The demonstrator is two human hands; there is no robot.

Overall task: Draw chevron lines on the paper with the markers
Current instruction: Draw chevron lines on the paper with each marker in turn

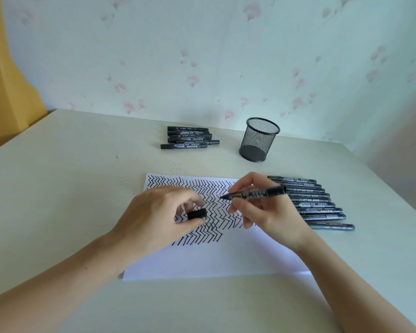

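Observation:
A white sheet of paper (216, 258) lies on the table, its upper half covered in rows of black chevron lines. My right hand (267, 212) holds an uncapped black marker (255, 193) above the paper, tip pointing left. My left hand (159, 215) pinches the black marker cap (197, 214) between thumb and fingers, just left of the tip and apart from it. Both hands hover over the drawn area and hide part of it.
A row of several black markers (320, 205) lies right of the paper. Another small pile of markers (189, 140) sits at the back. An empty black mesh pen holder (258, 140) stands behind the paper. The table (58, 188) meets the wall behind.

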